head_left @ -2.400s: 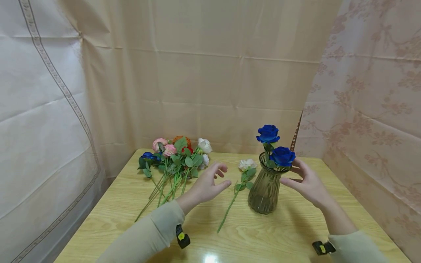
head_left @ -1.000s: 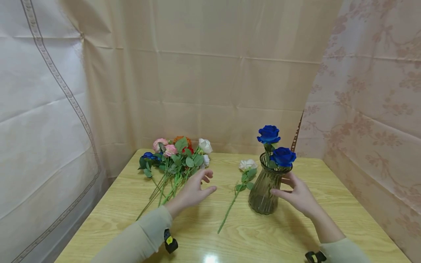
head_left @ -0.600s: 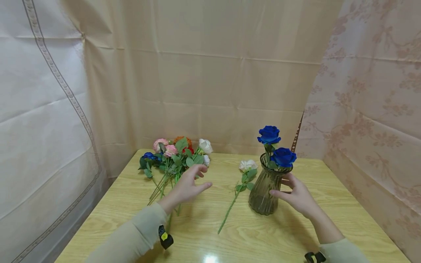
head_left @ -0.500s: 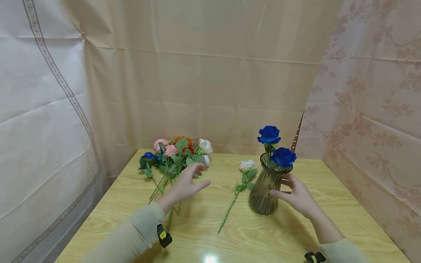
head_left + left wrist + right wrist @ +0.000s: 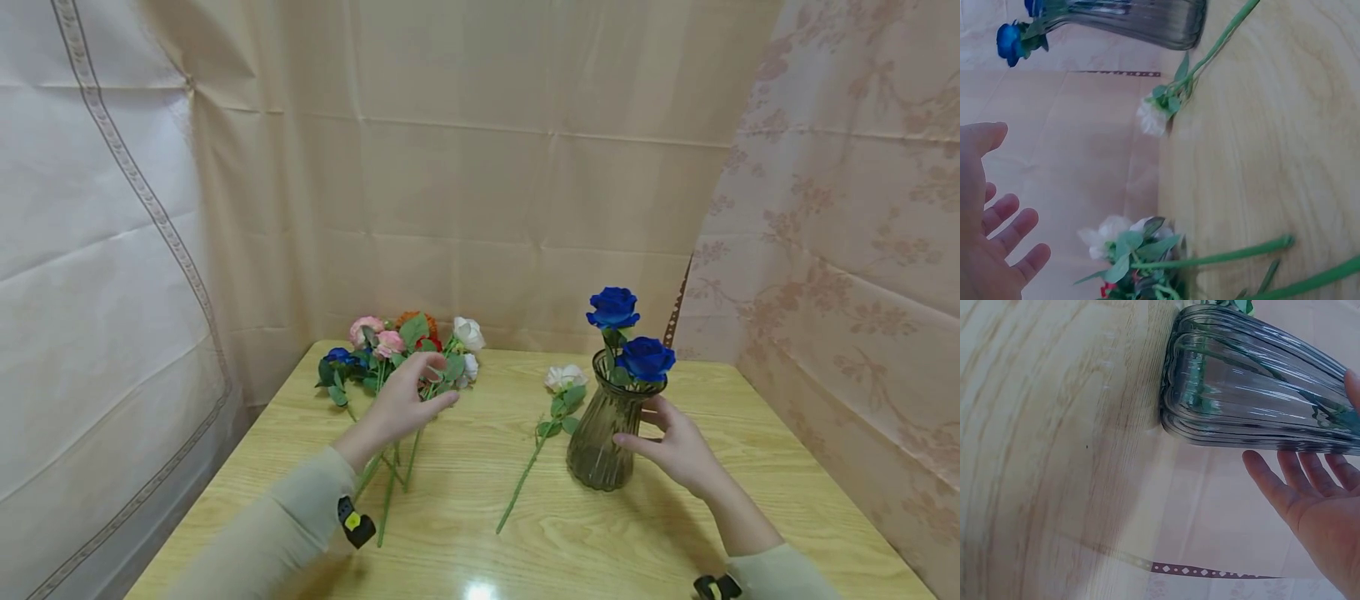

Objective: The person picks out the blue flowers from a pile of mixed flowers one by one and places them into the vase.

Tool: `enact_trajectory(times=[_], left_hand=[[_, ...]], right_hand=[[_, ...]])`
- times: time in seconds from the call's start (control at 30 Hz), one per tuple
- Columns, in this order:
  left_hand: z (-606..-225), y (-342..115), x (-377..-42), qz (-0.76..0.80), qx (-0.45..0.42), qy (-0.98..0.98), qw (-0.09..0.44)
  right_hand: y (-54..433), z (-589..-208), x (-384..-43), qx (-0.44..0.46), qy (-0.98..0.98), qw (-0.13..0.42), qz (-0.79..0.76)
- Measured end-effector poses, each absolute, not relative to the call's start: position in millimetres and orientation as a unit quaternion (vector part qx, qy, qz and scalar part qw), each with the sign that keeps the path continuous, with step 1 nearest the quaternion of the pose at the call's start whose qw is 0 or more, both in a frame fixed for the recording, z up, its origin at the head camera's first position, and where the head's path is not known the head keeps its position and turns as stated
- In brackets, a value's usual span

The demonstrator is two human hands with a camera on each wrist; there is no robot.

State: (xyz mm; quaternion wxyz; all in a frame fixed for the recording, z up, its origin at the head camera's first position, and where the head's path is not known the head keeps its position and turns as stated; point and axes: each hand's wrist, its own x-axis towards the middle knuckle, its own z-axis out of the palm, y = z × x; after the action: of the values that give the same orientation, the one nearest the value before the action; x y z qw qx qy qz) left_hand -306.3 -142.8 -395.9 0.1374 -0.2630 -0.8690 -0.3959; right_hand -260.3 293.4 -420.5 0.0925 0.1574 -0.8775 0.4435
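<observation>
A ribbed, smoky glass vase [image 5: 600,457] stands upright on the right, with two blue roses [image 5: 647,359] in it. My right hand [image 5: 681,450] holds its right side, thumb in front and fingers at the back. The right wrist view shows green stems inside the vase [image 5: 1241,387]. Over the stems of a mixed flower pile, my left hand [image 5: 397,406] hovers with fingers loosely bent and nothing held. In the left wrist view the hand [image 5: 997,244] is spread beside white blooms. The pile has pink flowers [image 5: 366,331], white roses [image 5: 468,333], and orange, red and blue blooms.
A single white rose [image 5: 564,378] lies on the wooden table [image 5: 480,500] between the pile and the vase, its stem pointing toward me. Beige curtains [image 5: 450,167] hang behind the table, with a patterned cloth [image 5: 847,250] at the right.
My left hand has moved left from near the single white rose to above the pile's stems. My right hand has slid lower on the vase, from near its rim to its side.
</observation>
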Motion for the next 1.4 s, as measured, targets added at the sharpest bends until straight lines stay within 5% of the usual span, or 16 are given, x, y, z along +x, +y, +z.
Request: enact_trajectory(times=[0.87, 1.4], left_hand=[[-395, -199, -323, -0.312, -0.153, -0.928, 0.134], [-422, -221, -326, -0.244, -0.069, -0.966, 0.046]], right_hand=[[293, -421, -260, 0.153, -0.88, 0.089, 0.442], [293, -421, -260, 0.15, -0.879, 0.083, 0.444]])
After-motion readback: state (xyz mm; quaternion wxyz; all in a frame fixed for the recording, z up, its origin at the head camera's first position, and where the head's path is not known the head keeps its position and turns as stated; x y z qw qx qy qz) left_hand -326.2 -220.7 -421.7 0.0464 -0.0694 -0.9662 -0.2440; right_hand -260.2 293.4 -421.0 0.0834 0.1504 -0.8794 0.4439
